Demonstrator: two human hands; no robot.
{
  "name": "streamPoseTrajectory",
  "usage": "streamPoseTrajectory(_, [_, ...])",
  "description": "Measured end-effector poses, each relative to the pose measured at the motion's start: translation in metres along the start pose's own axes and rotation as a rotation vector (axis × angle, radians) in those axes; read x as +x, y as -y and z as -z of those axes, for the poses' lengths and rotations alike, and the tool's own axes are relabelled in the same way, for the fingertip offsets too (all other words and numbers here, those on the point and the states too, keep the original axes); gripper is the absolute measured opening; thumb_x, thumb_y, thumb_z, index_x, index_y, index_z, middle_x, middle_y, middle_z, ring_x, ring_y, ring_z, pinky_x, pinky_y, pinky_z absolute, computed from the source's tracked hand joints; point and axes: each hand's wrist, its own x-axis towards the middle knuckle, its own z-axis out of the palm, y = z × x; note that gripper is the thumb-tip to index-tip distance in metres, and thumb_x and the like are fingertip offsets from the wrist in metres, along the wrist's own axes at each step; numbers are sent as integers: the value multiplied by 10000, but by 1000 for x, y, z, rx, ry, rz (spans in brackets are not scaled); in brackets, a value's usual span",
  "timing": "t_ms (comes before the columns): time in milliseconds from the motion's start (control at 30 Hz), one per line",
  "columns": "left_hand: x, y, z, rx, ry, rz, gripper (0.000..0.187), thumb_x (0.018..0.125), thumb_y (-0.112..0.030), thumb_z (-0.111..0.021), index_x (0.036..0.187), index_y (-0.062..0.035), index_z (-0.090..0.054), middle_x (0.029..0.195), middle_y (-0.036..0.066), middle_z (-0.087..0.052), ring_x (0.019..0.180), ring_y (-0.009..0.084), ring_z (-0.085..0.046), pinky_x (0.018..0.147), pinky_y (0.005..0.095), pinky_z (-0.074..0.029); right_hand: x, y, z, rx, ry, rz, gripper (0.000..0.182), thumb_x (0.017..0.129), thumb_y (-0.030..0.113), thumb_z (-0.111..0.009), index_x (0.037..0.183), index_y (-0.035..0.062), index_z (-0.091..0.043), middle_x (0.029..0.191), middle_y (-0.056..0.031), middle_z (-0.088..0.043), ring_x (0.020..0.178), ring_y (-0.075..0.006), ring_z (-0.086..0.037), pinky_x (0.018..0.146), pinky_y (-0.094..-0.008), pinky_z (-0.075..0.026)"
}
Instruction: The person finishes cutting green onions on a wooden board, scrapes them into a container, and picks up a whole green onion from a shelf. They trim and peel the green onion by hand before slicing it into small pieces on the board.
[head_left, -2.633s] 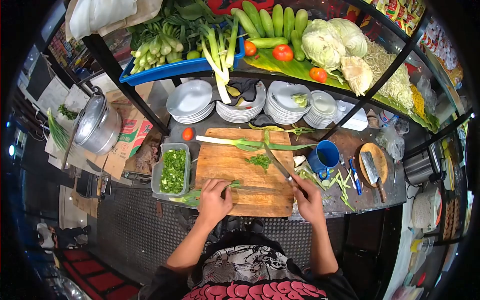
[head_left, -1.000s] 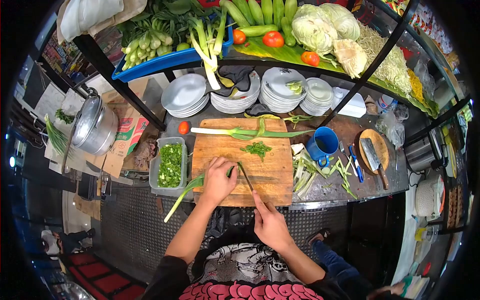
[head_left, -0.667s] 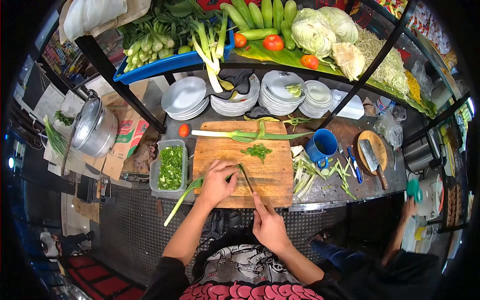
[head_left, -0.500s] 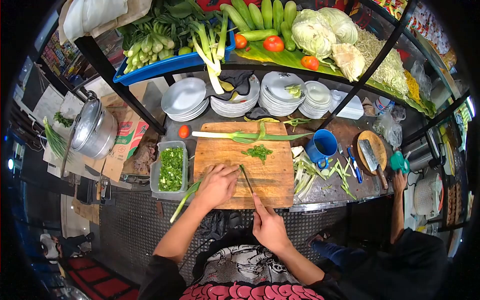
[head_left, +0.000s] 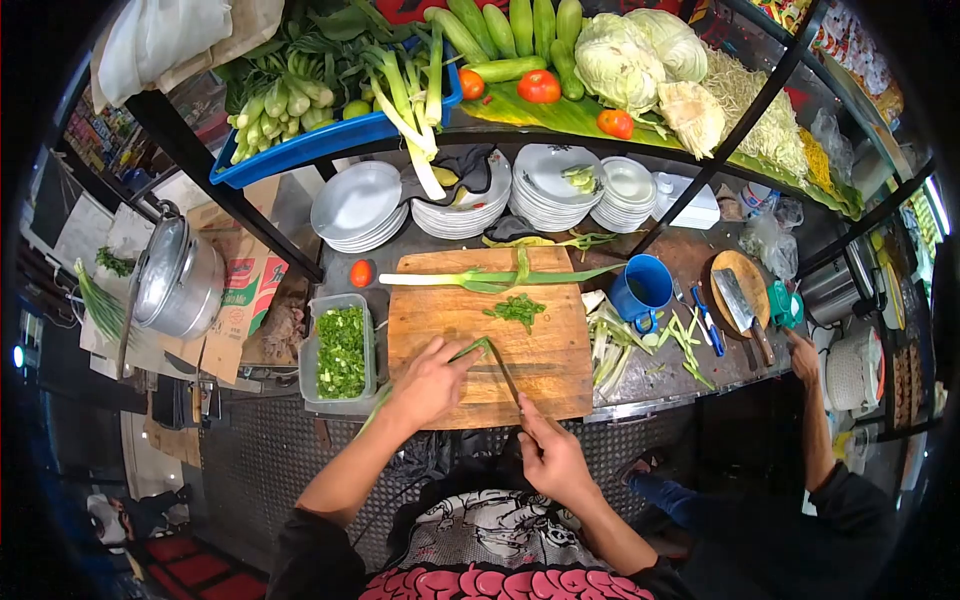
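Note:
My left hand (head_left: pixel 428 382) is closed on a green onion (head_left: pixel 470 349), holding it against the wooden cutting board (head_left: pixel 562 350). The onion's pale end trails off the board's left edge under my wrist. My right hand (head_left: pixel 553 452) grips a knife (head_left: pixel 506 371) at the board's front edge, its tip against the folded green end of the onion. A small heap of chopped greens (head_left: pixel 515 311) lies farther up the board. Beyond it, a long leek (head_left: pixel 435 280) stretches across the back. Left of the board, a clear plastic container (head_left: pixel 368 340) holds chopped greens (head_left: pixel 340 350).
Behind the board stand stacks of plates (head_left: pixel 357 205) and a tomato (head_left: pixel 361 272). To the right are a blue mug (head_left: pixel 655 275), trimmings (head_left: pixel 612 345) and a cleaver (head_left: pixel 737 300) on a round board. A co-worker's hand (head_left: pixel 803 357) is near a green object (head_left: pixel 787 308). Vegetables fill the shelf above.
The onion's green end now shows bent up against the knife tip, where it lay lower before. My right hand moved slightly right and down. The co-worker's hand has left the green object.

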Motion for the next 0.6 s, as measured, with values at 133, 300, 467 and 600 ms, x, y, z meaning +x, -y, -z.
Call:
streamPoseTrajectory(133, [-3,-14,-15,-175,-126,27,477,869,36,-621,1330,-46,-714,1294,166,-682,1086,373,-620,991,449,-529,-4,-15,6,60,-115,57,617,962,-48,-616,1562,33,-494,1200,-273,-708,1036,-352,-739,909,-353,-559])
streamPoseTrajectory(300, [5,-18,-21,-191,-180,70,341,908,-31,-679,1236,-61,-766,1258,124,-700,1048,333,-645,956,433,-545,-5,-14,13,25,-112,33,621,962,-39,-628,1564,45,-499,1107,-262,-706,858,-329,-700,814,-348,-561])
streamPoseTrajectory(467, [6,-15,-29,-29,-219,59,314,881,-103,-700,1182,-81,-786,1226,53,-699,1060,278,-659,898,416,-581,-5,-6,11,-136,-41,-4,637,956,-14,-640,1570,84,-497,1066,-289,-690,884,-434,-707,785,-426,-562])
streamPoseTrajectory(600, [7,-16,-29,71,-214,28,351,858,-115,-716,1203,-106,-781,1247,27,-686,1067,267,-658,880,427,-595,-7,0,5,-200,-29,-20,640,964,24,-649,1578,101,-487,1106,-303,-687,936,-453,-717,801,-465,-567])
